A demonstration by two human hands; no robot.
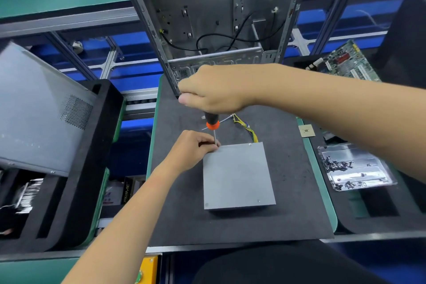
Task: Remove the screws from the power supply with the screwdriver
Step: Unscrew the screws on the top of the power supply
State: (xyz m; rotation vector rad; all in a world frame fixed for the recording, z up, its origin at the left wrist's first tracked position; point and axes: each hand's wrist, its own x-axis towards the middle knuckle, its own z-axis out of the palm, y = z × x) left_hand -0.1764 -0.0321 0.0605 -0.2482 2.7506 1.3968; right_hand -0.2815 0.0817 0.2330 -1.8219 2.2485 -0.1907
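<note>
The grey power supply [238,175] lies flat on the dark mat [288,191], near centre. At its far-left corner the screwdriver [213,125] stands upright, tip hidden by the left hand [192,150] pinching the shaft. The right hand [213,92] grips the mostly covered handle. Screw tray [355,166] right.

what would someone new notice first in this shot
Probably the two hands at centre: the right hand grips the top of an orange-collared screwdriver, while the left hand pinches its shaft at the far left corner of the grey power supply. Behind them an open computer case stands stripped.
</note>
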